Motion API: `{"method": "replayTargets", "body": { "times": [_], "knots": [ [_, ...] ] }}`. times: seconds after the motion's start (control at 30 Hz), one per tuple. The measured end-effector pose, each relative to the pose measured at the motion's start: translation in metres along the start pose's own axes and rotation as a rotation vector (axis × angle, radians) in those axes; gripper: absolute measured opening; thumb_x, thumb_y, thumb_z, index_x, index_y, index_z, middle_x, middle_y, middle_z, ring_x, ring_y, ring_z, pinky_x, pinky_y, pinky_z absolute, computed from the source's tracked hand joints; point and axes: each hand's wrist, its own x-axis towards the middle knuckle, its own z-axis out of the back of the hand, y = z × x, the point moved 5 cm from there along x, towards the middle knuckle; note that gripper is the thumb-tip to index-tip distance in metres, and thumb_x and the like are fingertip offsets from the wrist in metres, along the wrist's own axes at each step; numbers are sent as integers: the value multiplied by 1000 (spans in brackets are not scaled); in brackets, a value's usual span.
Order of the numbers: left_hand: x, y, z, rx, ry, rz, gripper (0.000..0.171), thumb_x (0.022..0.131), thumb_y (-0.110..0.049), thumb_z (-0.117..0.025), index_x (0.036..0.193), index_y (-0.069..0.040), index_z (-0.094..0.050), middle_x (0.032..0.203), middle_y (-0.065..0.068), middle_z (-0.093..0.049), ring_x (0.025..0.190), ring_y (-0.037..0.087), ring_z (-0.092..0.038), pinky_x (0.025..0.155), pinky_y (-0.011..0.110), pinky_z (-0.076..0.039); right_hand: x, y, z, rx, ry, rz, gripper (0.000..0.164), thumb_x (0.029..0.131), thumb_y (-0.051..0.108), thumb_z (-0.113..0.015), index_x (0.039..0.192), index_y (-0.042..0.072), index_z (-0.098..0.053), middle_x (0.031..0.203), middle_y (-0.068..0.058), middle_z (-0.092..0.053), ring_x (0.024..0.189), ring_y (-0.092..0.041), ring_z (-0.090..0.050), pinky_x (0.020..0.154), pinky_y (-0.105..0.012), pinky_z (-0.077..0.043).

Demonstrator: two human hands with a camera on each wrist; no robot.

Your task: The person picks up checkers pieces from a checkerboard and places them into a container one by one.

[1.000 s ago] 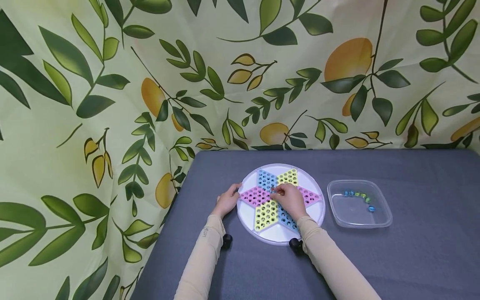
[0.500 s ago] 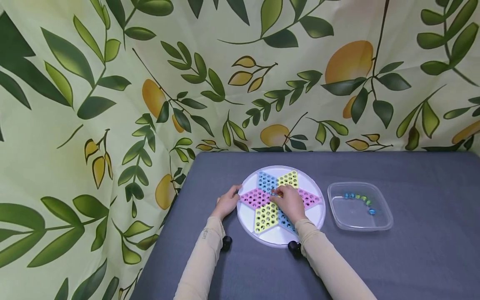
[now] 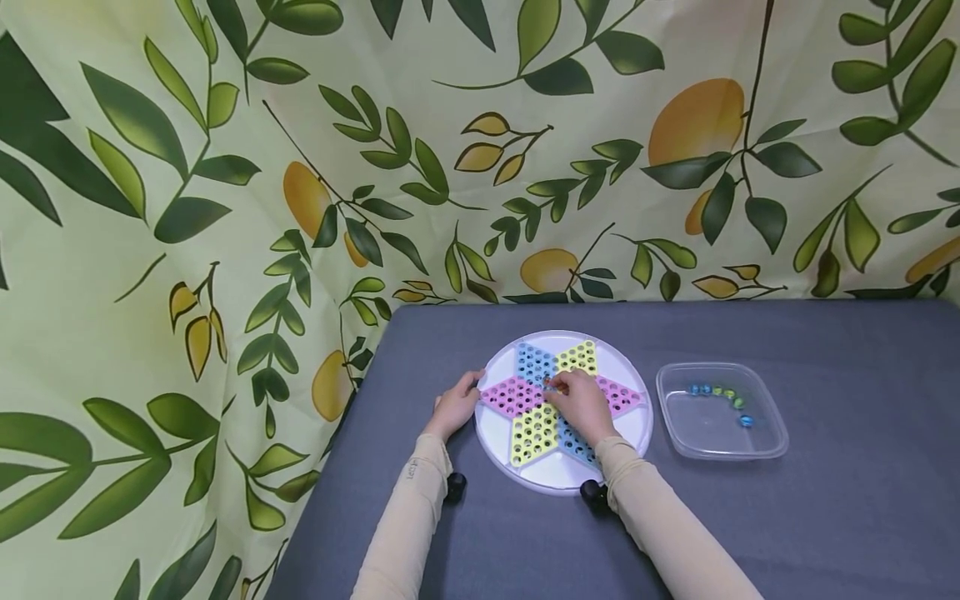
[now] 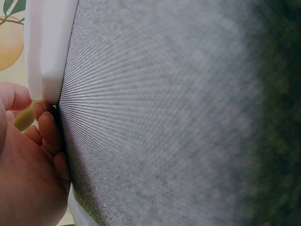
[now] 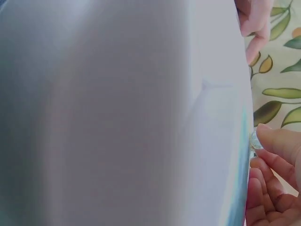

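Observation:
A round white Chinese checkers board with a star of blue, yellow and pink holed fields lies on the table. My left hand holds its left rim; in the left wrist view the fingers are curled at the board's edge, thumb opposite. Over the middle of the star is my right hand. Between its thumb and index finger it pinches a clear glass marble, seen in the right wrist view. The hand hides part of the board's centre and right side.
Right of the board stands a clear plastic box holding several blue and green marbles. Grey cloth covers the table. A leaf-and-fruit patterned curtain hangs behind and to the left.

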Motion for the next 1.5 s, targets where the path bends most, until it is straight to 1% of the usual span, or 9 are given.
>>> {"method": "replayTargets", "body": {
  "times": [0.23, 0.43, 0.53, 0.67, 0.8, 0.97, 1.23, 1.37, 1.5],
  "knots": [
    [1, 0, 0, 7, 3, -14, 40, 96, -28, -38, 135, -31, -48, 140, -3, -50, 134, 28, -40, 105, 49, -21, -1, -1, 5, 81, 55, -31, 19, 85, 21, -66, 98, 7, -69, 94, -9, -66, 81, -18, -56, 72, -30, -43],
    [0, 1, 1, 24, -13, -9, 39, 96, -28, -38, 134, -30, -49, 140, -2, -50, 132, 30, -42, 104, 49, -22, -4, -2, 9, 142, 106, -49, 21, 86, 22, -64, 101, 8, -67, 97, -8, -69, 90, -21, -62, 82, -37, -48],
    [0, 1, 0, 27, -12, -3, 39, 96, -29, -38, 134, -31, -49, 140, -2, -50, 132, 31, -41, 103, 49, -23, -5, -3, 11, 169, 111, -59, 23, 87, 23, -63, 104, 8, -66, 98, -9, -69, 92, -22, -62, 82, -38, -48],
    [0, 1, -1, 14, -5, 10, 39, 96, -31, -38, 134, -32, -48, 141, -3, -50, 132, 30, -40, 103, 49, -24, -6, -5, 14, 201, 103, -56, 24, 87, 22, -63, 105, 6, -66, 96, -9, -68, 87, -19, -61, 76, -31, -47],
    [0, 1, -1, 7, -5, 9, 39, 96, -32, -38, 134, -33, -48, 140, -2, -50, 133, 30, -39, 104, 49, -23, -6, -7, 18, 229, 104, -55, 24, 87, 21, -63, 106, 6, -66, 93, -8, -68, 82, -16, -59, 71, -25, -45],
    [1, 2, 0, 14, -2, -5, 39, 96, -30, -38, 134, -31, -48, 139, -1, -51, 132, 31, -41, 104, 49, -23, -8, -9, 24, 250, 107, -68, 25, 87, 21, -63, 106, 6, -66, 94, -8, -67, 82, -14, -58, 72, -25, -45],
    [-1, 1, 1, 16, -1, 6, 39, 96, -30, -38, 134, -32, -48, 139, -1, -52, 130, 32, -39, 103, 50, -25, -10, -13, 37, 287, 86, -60, 25, 87, 20, -64, 107, 5, -64, 94, -11, -68, 76, -9, -60, 67, -21, -48],
    [-1, 1, 1, 17, 1, 3, 39, 96, -30, -39, 134, -32, -48, 138, 0, -52, 129, 32, -40, 102, 50, -24, -13, -15, 47, 242, 58, -45, 25, 87, 21, -64, 107, 5, -65, 95, -11, -68, 80, -12, -59, 70, -23, -47],
    [0, 1, 1, 18, -2, -8, 39, 96, -30, -39, 134, -31, -48, 138, 0, -53, 130, 31, -42, 103, 49, -23, -14, -15, 58, 220, 47, -46, 27, 88, 23, -63, 109, 6, -64, 97, -12, -68, 84, -16, -59, 73, -25, -46]
  ]
}}
